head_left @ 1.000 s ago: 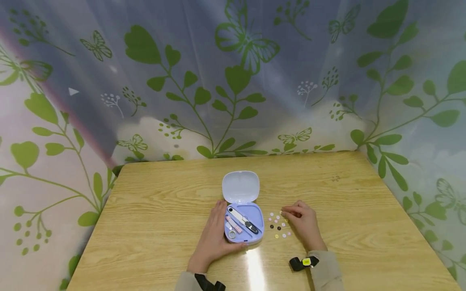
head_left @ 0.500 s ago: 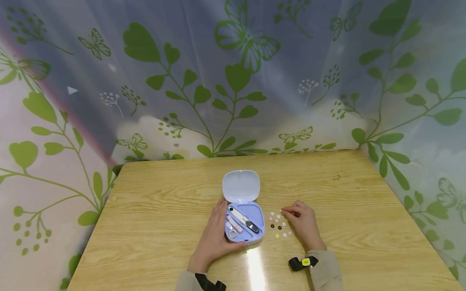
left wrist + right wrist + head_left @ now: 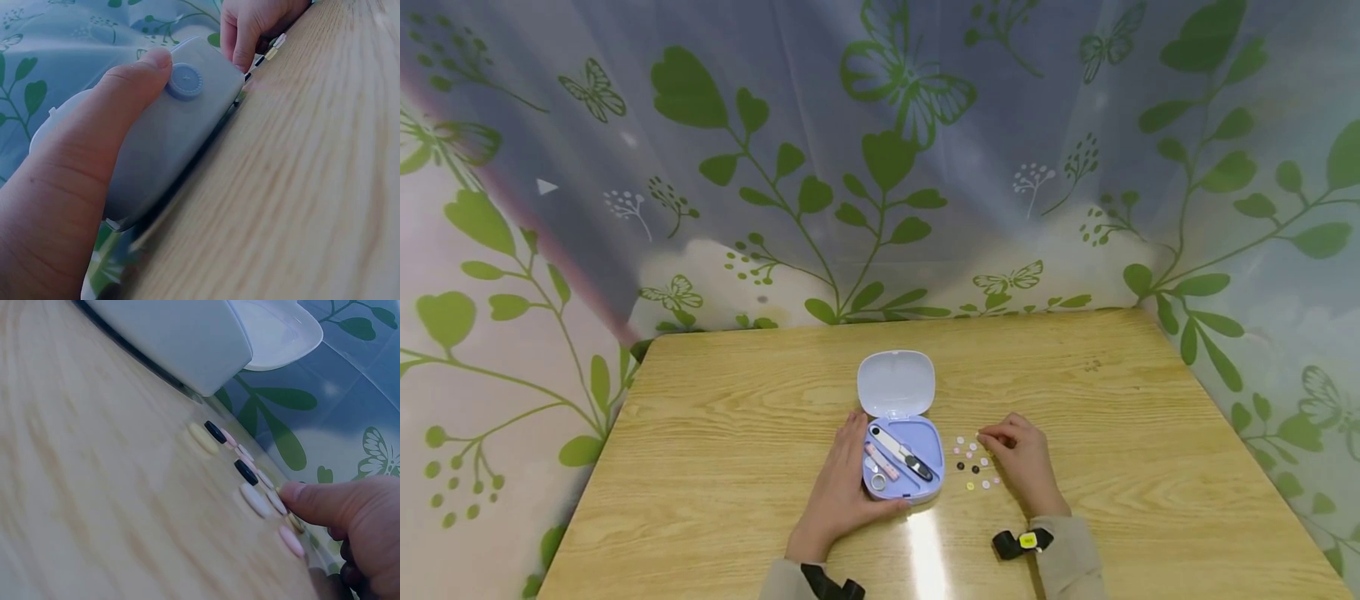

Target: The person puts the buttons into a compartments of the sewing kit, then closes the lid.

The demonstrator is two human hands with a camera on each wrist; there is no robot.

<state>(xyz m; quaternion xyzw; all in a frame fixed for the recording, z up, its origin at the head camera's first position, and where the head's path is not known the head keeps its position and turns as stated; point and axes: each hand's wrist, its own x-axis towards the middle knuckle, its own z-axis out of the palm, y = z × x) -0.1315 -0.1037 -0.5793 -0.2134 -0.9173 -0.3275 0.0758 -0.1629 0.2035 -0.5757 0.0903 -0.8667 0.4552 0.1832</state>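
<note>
A lilac box (image 3: 929,437) stands with its white lid (image 3: 896,383) raised; inside lie a white-and-black tool (image 3: 900,454), a pink strip (image 3: 882,463) and a silver ring (image 3: 878,482). My left hand (image 3: 835,496) grips the box's near left corner, fingers along the left side, thumb (image 3: 134,81) across the front (image 3: 181,125) by a round blue knob (image 3: 186,81). To the right lie several small buttons, among them a black one (image 3: 975,470) and a yellow one (image 3: 970,486). My right hand (image 3: 1028,465) pinches a tiny pale button at the group's far edge, mostly hidden by thumb (image 3: 312,500) and fingers.
The wooden table (image 3: 722,417) reaches back to a patterned curtain (image 3: 790,167) with green leaves and butterflies. In the right wrist view, white, pink, black and yellow buttons (image 3: 203,438) lie close together between the box (image 3: 181,337) and my right hand.
</note>
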